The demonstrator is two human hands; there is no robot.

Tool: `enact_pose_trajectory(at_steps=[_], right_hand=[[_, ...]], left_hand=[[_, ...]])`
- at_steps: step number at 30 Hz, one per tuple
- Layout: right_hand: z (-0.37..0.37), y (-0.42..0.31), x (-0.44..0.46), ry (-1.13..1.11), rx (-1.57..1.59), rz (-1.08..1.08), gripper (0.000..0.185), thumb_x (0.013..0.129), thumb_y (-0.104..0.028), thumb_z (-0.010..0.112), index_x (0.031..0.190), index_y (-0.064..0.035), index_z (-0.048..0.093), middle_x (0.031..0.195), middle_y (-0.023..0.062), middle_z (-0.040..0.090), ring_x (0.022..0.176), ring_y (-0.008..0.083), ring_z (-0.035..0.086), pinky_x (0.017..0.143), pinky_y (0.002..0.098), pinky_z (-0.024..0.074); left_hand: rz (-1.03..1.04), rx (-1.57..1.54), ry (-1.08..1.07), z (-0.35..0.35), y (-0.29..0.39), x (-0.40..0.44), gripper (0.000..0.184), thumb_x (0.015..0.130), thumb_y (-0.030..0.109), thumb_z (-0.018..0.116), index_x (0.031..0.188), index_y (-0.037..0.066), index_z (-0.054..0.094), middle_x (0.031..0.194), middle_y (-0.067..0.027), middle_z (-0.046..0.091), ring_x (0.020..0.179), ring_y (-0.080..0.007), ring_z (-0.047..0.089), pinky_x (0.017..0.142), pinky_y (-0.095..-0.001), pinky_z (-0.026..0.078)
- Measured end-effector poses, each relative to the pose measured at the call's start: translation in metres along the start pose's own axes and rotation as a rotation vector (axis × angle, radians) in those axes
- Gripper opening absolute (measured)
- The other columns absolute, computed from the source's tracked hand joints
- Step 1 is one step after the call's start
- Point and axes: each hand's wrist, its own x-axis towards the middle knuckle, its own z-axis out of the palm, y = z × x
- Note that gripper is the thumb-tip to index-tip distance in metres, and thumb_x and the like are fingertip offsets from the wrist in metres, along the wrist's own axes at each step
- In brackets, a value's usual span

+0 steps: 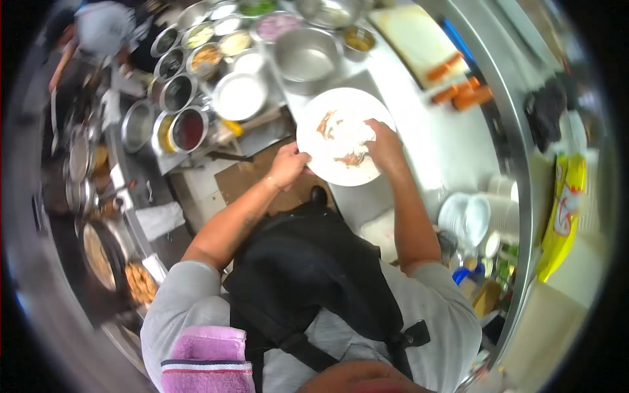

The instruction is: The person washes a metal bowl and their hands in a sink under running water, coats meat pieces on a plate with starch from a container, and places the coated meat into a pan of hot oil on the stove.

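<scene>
1. The largest is the metal table [445,147], which goes along the right side of the person. I count the clock from the middle of the plate, with 12 at the top of the view.
2. At 1 o'clock lies the pale cutting board [413,39].
3. The white plate [341,99] is in front of the person, at the near edge of the table. I cannot tell if it also rests on the table.
4. The steel pot [308,59] stands at 11 o'clock, near the plate. The white dish [240,97] is at 10 o'clock, and the bowl of dark red liquid [188,130] at 9 o'clock.
5. The left hand [288,168] is at 8 o'clock, its grip closed on the rim of the plate, with the thumb above.
6. The right hand [385,145] comes over the plate from 3 o'clock. Its fingers are bent down into the white powder [350,129]; I cannot tell whether its grip holds something.
7. The orange pieces [470,98] lie at 2 o'clock, by the lower end of the cutting board.
8. The brown pieces [351,159] lie on the plate, at 11 and 6 o'clock, partly covered with powder.
</scene>
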Motion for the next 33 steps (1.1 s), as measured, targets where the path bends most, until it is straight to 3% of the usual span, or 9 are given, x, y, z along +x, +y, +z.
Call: enact_pose_trajectory(at_steps=[2, 4, 8, 11, 14, 17, 21, 28, 33], right_hand=[[-0.007, -0.065, 0.003, -0.083, -0.005, -0.153, 0.057, 0.083, 0.002, 0.061, 0.139, -0.0068, 0.057, 0.138, 0.0220, 0.060, 0.128, 0.0376, 0.057, 0.108, 0.0427, 0.0458], [0.019, -0.108, 0.014, -0.088, 0.021, -0.396, 0.059, 0.079, 0.007, 0.056, 0.136, -0.0033, 0.059, 0.135, 0.0232, 0.063, 0.126, 0.0396, 0.059, 0.109, 0.0428, 0.0453], [0.070, -0.262, 0.016, -0.088, -0.102, -0.718, 0.049, 0.078, 0.000, 0.063, 0.126, -0.0073, 0.064, 0.105, 0.0257, 0.071, 0.096, 0.0442, 0.068, 0.087, 0.0491, 0.0535], [0.145, -0.380, 0.010, -0.170, -0.249, -0.861, 0.047, 0.077, -0.003, 0.072, 0.123, -0.0027, 0.065, 0.128, 0.0273, 0.063, 0.112, 0.0439, 0.064, 0.090, 0.0492, 0.0534], [0.231, -0.467, -0.007, -0.271, -0.084, -1.228, 0.054, 0.077, -0.002, 0.072, 0.130, -0.0036, 0.062, 0.128, 0.0268, 0.060, 0.115, 0.0441, 0.062, 0.094, 0.0486, 0.0523], [0.308, -0.561, -0.063, -0.495, -0.208, -1.503, 0.062, 0.078, 0.000, 0.068, 0.139, -0.0089, 0.056, 0.122, 0.0259, 0.062, 0.112, 0.0438, 0.062, 0.098, 0.0481, 0.0515], [0.442, -0.661, -0.130, -0.598, -0.241, -1.596, 0.052, 0.078, -0.002, 0.069, 0.129, -0.0117, 0.062, 0.120, 0.0233, 0.066, 0.111, 0.0413, 0.065, 0.093, 0.0476, 0.0532], [0.504, -0.791, -0.230, -0.858, -0.193, -1.575, 0.044, 0.080, -0.020, 0.078, 0.121, -0.0103, 0.064, 0.112, 0.0205, 0.072, 0.106, 0.0400, 0.068, 0.091, 0.0461, 0.0534], [0.565, -0.829, -0.277, -0.921, -0.215, -1.640, 0.039, 0.088, -0.019, 0.072, 0.122, -0.0018, 0.064, 0.112, 0.0200, 0.071, 0.103, 0.0355, 0.070, 0.092, 0.0420, 0.0541]], left_hand=[[0.083, -0.049, 0.101, -0.031, 0.026, -0.046, 0.034, 0.093, 0.003, 0.052, 0.125, -0.006, 0.061, 0.108, -0.0130, 0.072, 0.088, -0.0183, 0.071, 0.068, -0.0310, 0.062], [0.174, -0.129, 0.227, -0.066, 0.037, -0.094, 0.035, 0.093, 0.004, 0.053, 0.126, -0.002, 0.062, 0.108, -0.0099, 0.073, 0.087, -0.0162, 0.071, 0.067, -0.0282, 0.061], [0.383, -0.330, 0.457, -0.144, 0.037, -0.190, 0.035, 0.094, 0.003, 0.053, 0.127, -0.006, 0.061, 0.111, -0.0144, 0.072, 0.090, -0.0213, 0.074, 0.071, -0.0336, 0.065], [0.431, -0.360, 0.709, -0.222, 0.016, -0.258, 0.035, 0.094, 0.000, 0.051, 0.126, -0.008, 0.061, 0.110, -0.0159, 0.071, 0.093, -0.0250, 0.074, 0.074, -0.0379, 0.066], [0.482, -0.509, 0.903, -0.280, -0.010, -0.322, 0.036, 0.093, -0.001, 0.050, 0.126, -0.008, 0.061, 0.111, -0.0166, 0.071, 0.092, -0.0261, 0.074, 0.074, -0.0389, 0.066], [0.619, -0.611, 1.102, -0.328, -0.031, -0.396, 0.036, 0.092, -0.002, 0.049, 0.125, -0.008, 0.061, 0.111, -0.0169, 0.071, 0.092, -0.0264, 0.074, 0.071, -0.0385, 0.066], [0.579, -0.607, 1.386, -0.398, -0.075, -0.475, 0.034, 0.092, 0.002, 0.052, 0.123, -0.006, 0.064, 0.110, -0.0143, 0.073, 0.091, -0.0238, 0.075, 0.066, -0.0355, 0.065], [0.693, -0.822, 1.561, -0.471, -0.148, -0.554, 0.035, 0.093, 0.003, 0.050, 0.126, -0.008, 0.059, 0.113, -0.0175, 0.072, 0.093, -0.0268, 0.075, 0.069, -0.0359, 0.065], [0.821, -0.970, 1.648, -0.487, -0.163, -0.571, 0.034, 0.093, 0.002, 0.049, 0.125, -0.009, 0.059, 0.114, -0.0179, 0.071, 0.095, -0.0277, 0.074, 0.070, -0.0363, 0.065]])
